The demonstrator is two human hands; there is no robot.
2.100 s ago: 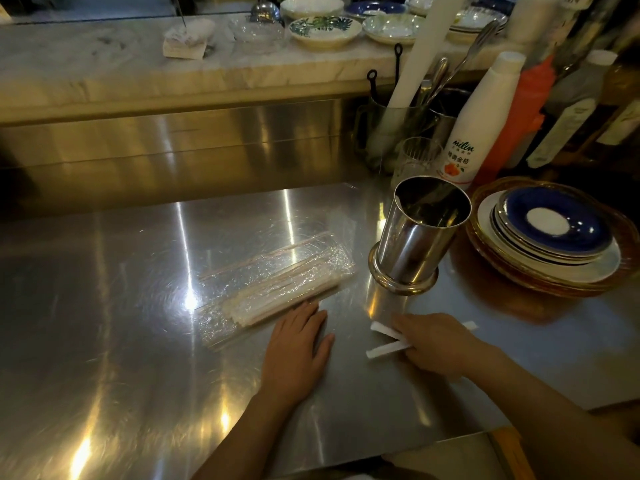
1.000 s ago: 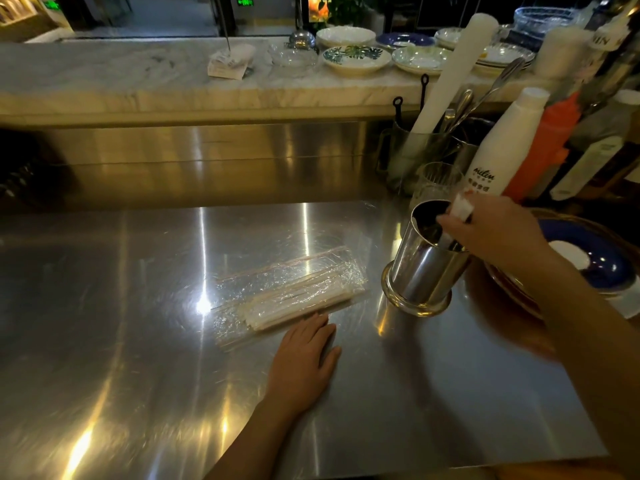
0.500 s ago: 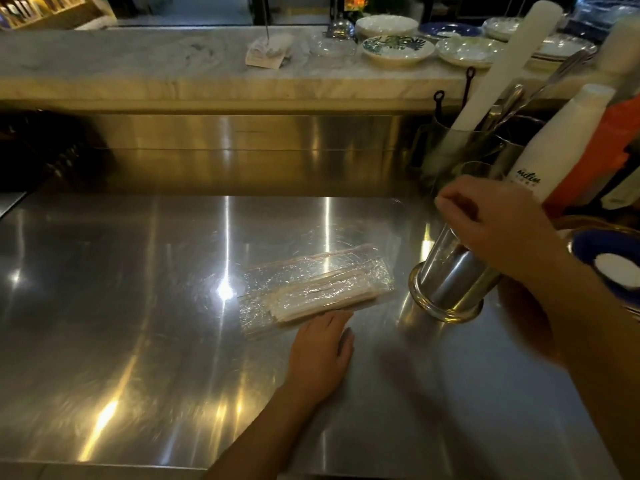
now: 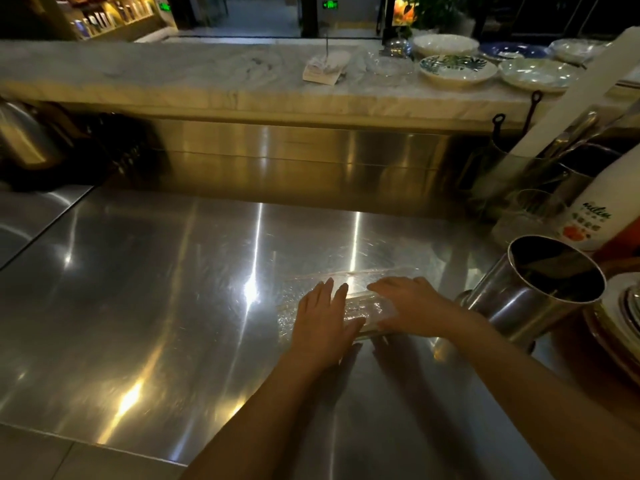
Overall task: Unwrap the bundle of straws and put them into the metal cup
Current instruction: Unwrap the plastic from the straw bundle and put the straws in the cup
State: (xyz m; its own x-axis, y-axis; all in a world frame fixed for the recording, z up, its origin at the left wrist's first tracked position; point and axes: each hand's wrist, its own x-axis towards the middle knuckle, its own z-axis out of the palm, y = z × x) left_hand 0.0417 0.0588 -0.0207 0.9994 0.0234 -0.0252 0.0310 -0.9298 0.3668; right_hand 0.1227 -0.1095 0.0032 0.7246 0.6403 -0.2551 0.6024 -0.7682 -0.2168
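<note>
The bundle of straws [image 4: 365,310] lies on the steel counter [image 4: 156,289], still wrapped in clear plastic film that spreads out beyond it. My left hand [image 4: 323,317] rests flat on the bundle's left part, fingers together. My right hand [image 4: 412,304] lies over its right end, fingers curved down onto the film. Most of the straws are hidden under both hands. The metal cup [image 4: 540,289] stands just right of my right hand, tilted in this wide view, its inside dark.
Stacked plates [image 4: 623,313] sit at the right edge behind the cup. A white bottle [image 4: 602,209], a glass and a utensil holder [image 4: 554,157] crowd the back right. A marble ledge [image 4: 207,77] with bowls runs across the back.
My right hand left the cup's mouth and came down on the right end of the bundle. My left hand slid forward from the counter onto the bundle. The view turned left.
</note>
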